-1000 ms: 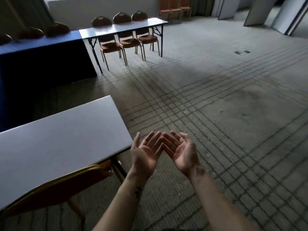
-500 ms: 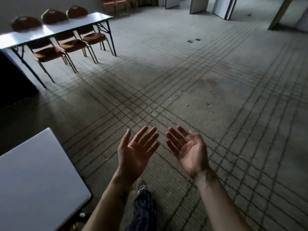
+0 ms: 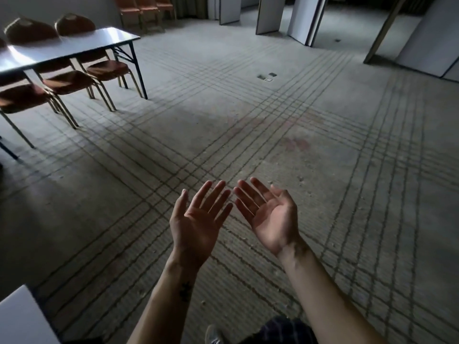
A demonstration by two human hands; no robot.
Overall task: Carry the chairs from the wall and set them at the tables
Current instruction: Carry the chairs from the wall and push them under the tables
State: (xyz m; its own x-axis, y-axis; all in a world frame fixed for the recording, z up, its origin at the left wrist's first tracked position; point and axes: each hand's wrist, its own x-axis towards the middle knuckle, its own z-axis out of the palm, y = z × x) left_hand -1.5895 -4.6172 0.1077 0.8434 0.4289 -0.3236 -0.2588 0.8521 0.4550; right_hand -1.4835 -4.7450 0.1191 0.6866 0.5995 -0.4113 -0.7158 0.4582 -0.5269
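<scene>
My left hand point(image 3: 198, 219) and my right hand point(image 3: 270, 214) are held out in front of me, palms up, fingers straight, holding nothing. A white folding table point(image 3: 62, 49) stands at the far left with three brown padded chairs point(image 3: 106, 69) tucked along its far side. More orange chairs point(image 3: 142, 11) stand against the far wall, well ahead of both hands. A corner of a second white table point(image 3: 19, 319) shows at the bottom left.
Patterned carpet point(image 3: 273, 135) stretches ahead of me. White partition panels point(image 3: 270, 13) stand at the back and right. A small floor socket point(image 3: 267, 76) lies in the carpet. My leg and shoe point(image 3: 213, 337) show at the bottom.
The view has swung right, away from the near table and the chair under it. Both hands stay empty and palm up, now a little further apart.
</scene>
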